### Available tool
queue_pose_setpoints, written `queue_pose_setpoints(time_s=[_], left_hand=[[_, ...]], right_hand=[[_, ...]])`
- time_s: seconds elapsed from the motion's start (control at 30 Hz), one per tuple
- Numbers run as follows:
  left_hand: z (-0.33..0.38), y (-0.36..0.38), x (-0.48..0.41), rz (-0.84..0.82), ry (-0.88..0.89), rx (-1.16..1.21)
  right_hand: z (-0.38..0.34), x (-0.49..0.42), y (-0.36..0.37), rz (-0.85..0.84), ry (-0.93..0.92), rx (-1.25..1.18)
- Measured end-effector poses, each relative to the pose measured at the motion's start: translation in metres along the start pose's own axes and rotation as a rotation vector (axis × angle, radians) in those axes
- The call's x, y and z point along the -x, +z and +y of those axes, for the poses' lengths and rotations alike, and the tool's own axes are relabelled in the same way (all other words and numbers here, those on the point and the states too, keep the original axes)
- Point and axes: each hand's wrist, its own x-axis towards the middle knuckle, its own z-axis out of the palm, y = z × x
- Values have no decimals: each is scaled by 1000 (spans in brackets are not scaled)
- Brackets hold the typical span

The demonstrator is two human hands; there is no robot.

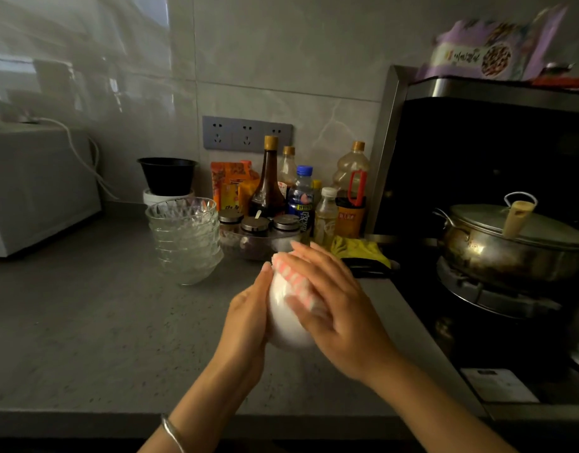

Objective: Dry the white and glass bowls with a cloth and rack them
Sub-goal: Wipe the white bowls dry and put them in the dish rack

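I hold a white bowl (286, 328) on its side above the grey counter, its outside turned toward me. My left hand (249, 318) grips its left edge. My right hand (334, 308) lies flat over the bowl's right side and presses a pink-and-white checked cloth (298, 282) against it. A stack of several cut-glass bowls (183, 238) stands on the counter to the left, behind my hands. Behind that stack sits a black bowl (168, 175) on top of a white bowl (154, 196).
Sauce bottles (268, 178), spice jars (255, 225) and a yellow cloth (357, 248) crowd the back wall. A steel pot (507, 246) sits on the stove at right. A white appliance (36, 188) stands at left. Grey counter (85, 322) stretches left of my hands.
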Motion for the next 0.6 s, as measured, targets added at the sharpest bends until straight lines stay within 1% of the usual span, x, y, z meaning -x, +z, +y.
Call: queue_pose_setpoints(time_s=[0.07, 0.17, 0.27, 0.33, 0.4, 0.5, 0.6], left_hand=[[-1, 2, 2, 40, 0, 29], [-1, 2, 0, 131, -63, 127], [0, 1, -3, 198, -107, 209], [0, 4, -3, 192, -129, 219], [-3, 9, -1, 150, -143, 210], [-1, 11, 0, 133, -89, 195], [6, 4, -5, 224, -34, 224]], right_hand=[[1, 2, 0, 37, 22, -42], [-3, 16, 8, 73, -68, 90], [-10, 33, 18, 53, -134, 178], [-13, 36, 21, 45, -152, 192], [-14, 30, 18, 47, -174, 232], [-5, 21, 10, 103, -139, 304], [0, 32, 7, 109, -112, 295]])
